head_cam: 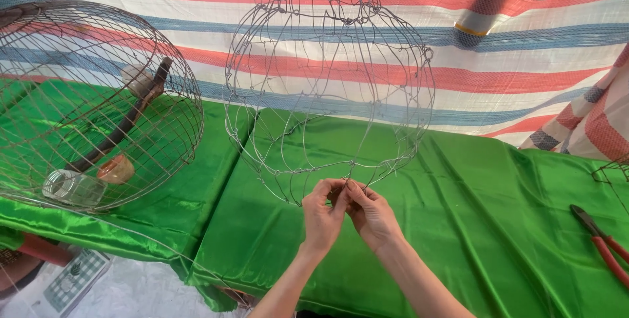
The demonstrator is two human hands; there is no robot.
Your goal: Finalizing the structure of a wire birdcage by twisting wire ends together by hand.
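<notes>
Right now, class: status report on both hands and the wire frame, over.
Left hand and right hand both pinching the bottom rim of the wire frame. Frame upright over the green cloth. Pliers apart, far right.

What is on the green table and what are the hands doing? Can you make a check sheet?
Surface: table under shiny green cloth, wrinkled.
Job's things: open wire frame, bulb-shaped, hanging above the cloth with its bottom rim at the hands.
Clutter: finished round cage at left with a perch, a clear jar and a small cup inside; red-handled pliers at right.
Grips: left hand and right hand both pinch wire at the frame's bottom rim.
Cables: nothing seen.
Surroundings: striped red, blue and white tarp behind; another wire piece at the right edge, mostly cut off.
</notes>
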